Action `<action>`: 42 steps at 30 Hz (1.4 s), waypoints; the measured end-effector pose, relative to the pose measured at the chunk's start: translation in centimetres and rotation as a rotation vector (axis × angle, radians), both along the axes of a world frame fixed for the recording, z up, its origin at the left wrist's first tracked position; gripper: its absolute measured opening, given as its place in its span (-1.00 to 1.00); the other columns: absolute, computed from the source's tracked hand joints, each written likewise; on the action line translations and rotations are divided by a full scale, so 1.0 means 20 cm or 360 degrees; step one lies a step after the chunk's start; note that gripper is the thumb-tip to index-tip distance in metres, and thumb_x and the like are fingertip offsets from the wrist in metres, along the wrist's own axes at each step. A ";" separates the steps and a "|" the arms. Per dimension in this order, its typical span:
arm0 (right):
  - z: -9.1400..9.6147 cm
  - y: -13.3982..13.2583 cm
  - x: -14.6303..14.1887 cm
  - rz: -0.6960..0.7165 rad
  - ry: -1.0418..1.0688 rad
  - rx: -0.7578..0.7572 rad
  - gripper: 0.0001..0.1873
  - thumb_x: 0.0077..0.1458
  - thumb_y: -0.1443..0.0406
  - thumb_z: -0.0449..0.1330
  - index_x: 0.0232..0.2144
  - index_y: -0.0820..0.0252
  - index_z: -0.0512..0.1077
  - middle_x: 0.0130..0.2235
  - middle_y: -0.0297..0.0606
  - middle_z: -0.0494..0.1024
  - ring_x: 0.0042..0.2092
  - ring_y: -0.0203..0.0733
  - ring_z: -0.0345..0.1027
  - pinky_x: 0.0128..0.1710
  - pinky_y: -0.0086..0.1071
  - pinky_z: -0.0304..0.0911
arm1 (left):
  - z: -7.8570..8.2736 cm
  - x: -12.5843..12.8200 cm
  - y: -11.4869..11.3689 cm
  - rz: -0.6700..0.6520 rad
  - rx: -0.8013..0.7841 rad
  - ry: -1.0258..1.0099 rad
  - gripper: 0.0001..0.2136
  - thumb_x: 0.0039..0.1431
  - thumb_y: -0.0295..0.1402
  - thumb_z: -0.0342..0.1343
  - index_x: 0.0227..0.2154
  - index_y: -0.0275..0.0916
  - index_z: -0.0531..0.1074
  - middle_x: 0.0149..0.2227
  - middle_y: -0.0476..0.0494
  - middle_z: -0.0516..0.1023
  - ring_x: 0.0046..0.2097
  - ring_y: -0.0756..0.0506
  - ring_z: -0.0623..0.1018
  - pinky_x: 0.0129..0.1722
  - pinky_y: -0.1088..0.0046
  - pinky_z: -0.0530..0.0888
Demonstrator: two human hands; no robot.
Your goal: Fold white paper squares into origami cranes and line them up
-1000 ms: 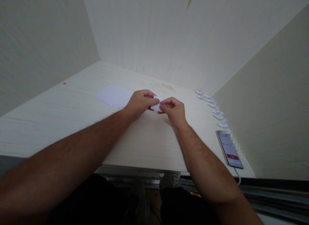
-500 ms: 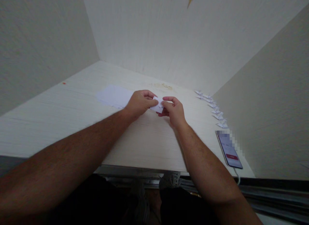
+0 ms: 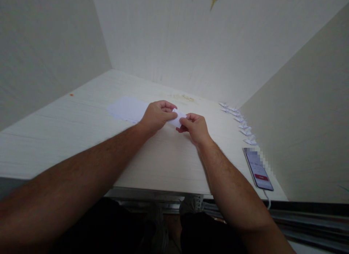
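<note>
Pinched between the fingertips (image 3: 183, 120) of both hands is a small white folded piece of paper (image 3: 177, 117), held just above the pale wooden tabletop (image 3: 81, 130) near its middle. The left hand (image 3: 157, 117) closes narrowly on the paper's left end, thumb against forefinger. The right hand (image 3: 195, 127) is curled tight on its right end, so most of the paper is hidden.

It looks very light, thin and limp, and it would likely crease or tear under a hard squeeze. The folded edges and corners seem the safest places to grip, with light pressure.

Just behind the left hand lies a flat stack of white paper sheets (image 3: 125, 108). Well off to the right, a row of small white folded paper figures (image 3: 240, 123) runs along the wall, and nearer the table's front edge lies a dark smartphone (image 3: 258, 169) with a white cable (image 3: 268, 199).
</note>
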State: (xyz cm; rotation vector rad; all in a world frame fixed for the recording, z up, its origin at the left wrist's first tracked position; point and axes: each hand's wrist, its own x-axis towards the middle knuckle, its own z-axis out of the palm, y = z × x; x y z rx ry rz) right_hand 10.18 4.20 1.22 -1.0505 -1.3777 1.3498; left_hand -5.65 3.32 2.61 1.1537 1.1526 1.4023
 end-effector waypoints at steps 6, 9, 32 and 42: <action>0.00 -0.01 -0.01 -0.0056 -0.0082 0.0094 -0.75 -0.11 0.18 0.34 -0.53 0.15 0.35 -0.59 -0.41 0.48 -0.53 -0.30 0.44 -0.53 -0.44 0.36 | 0.00 -0.01 0.00 -0.0002 0.0079 0.0026 -0.72 -0.21 -0.47 0.35 -0.34 -0.30 0.53 -0.52 0.02 0.50 -0.49 0.04 0.46 -0.44 0.49 0.38; -0.01 -0.01 -0.01 -0.0072 -0.0203 0.0181 -0.78 -0.10 0.17 0.33 -0.48 0.15 0.41 -0.60 -0.44 0.45 -0.56 -0.34 0.36 -0.55 -0.46 0.28 | 0.01 -0.01 -0.01 -0.0048 0.0081 0.0127 -0.72 -0.21 -0.47 0.35 -0.33 -0.30 0.54 -0.51 0.02 0.50 -0.49 0.05 0.45 -0.44 0.50 0.37; -0.04 -0.02 -0.04 -0.0115 -0.0200 0.0238 -0.80 -0.14 0.20 0.32 -0.60 0.15 0.39 -0.66 -0.42 0.43 -0.62 -0.37 0.22 -0.61 -0.48 0.04 | 0.01 0.04 0.00 0.0176 0.0016 -0.0316 -0.69 -0.19 -0.44 0.24 -0.28 -0.22 0.40 -0.52 0.03 0.50 -0.48 0.01 0.46 -0.43 0.48 0.38; -0.05 -0.02 -0.03 -0.0201 -0.0206 0.0245 -0.75 -0.14 0.18 0.34 -0.62 0.15 0.37 -0.70 -0.45 0.37 -0.64 -0.38 0.20 -0.63 -0.49 0.00 | -0.03 0.01 0.00 -0.0202 -0.0102 0.0028 -0.80 -0.21 -0.32 0.36 -0.57 -0.26 0.45 -0.58 0.01 0.45 -0.53 0.05 0.37 -0.51 0.52 0.27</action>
